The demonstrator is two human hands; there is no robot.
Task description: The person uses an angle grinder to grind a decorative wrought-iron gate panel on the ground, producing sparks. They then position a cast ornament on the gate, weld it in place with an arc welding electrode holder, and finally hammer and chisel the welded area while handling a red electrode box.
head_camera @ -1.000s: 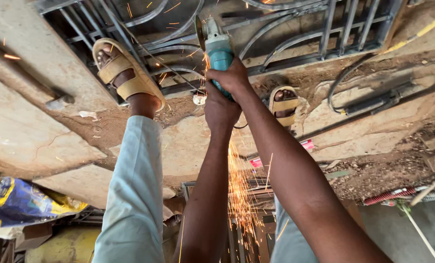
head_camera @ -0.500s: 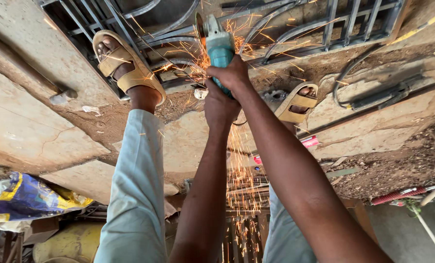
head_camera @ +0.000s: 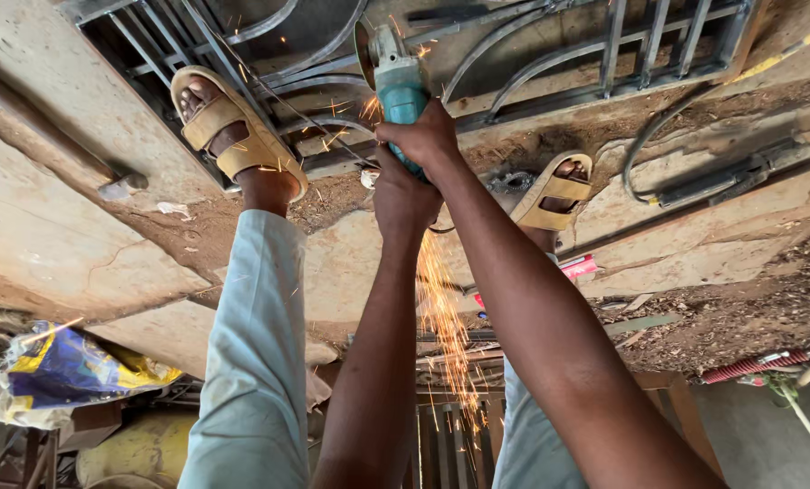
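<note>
Teal angle grinder (head_camera: 400, 91) gripped tight by both hands, left (head_camera: 403, 201) and right (head_camera: 426, 138), sparks over metal grille (head_camera: 550, 54).

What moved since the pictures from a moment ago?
The grinder slid a little way along the metal grille, and sparks now also fly off at its disc, not only back between the legs. The left hand and right hand kept their grip on it the whole time. Both sandalled feet stayed planted by the grille.
</note>
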